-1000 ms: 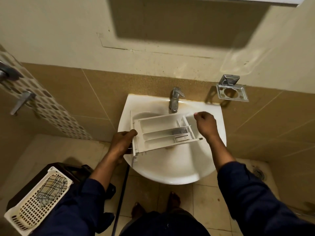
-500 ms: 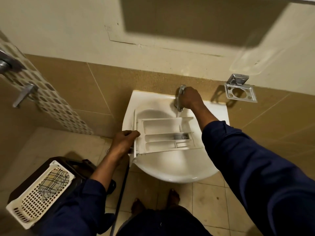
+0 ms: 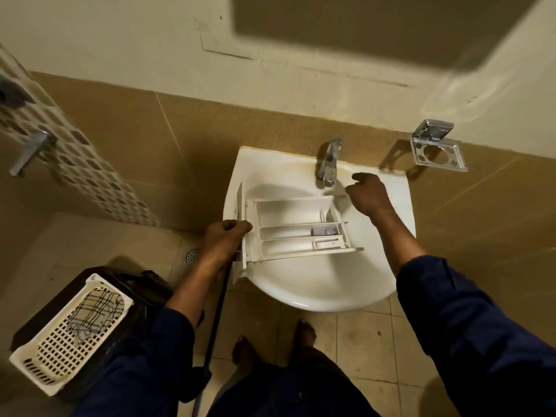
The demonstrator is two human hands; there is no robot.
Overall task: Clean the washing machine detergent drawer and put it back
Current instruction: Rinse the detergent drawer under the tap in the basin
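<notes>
Our left hand [image 3: 224, 239] grips the detergent drawer [image 3: 294, 230] by its front over the sink [image 3: 331, 296], right hand [image 3: 365, 194] loosely curled, empty, near the tap [image 3: 329, 162], so one-handed we risk it tipping or slipping when wet.

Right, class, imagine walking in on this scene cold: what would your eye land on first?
The white detergent drawer held over the sink, in the middle, its front panel gripped by the left hand. The right hand hovers beside the chrome tap, holding nothing. Lower left, a cream basket holds a checked cloth.
</notes>
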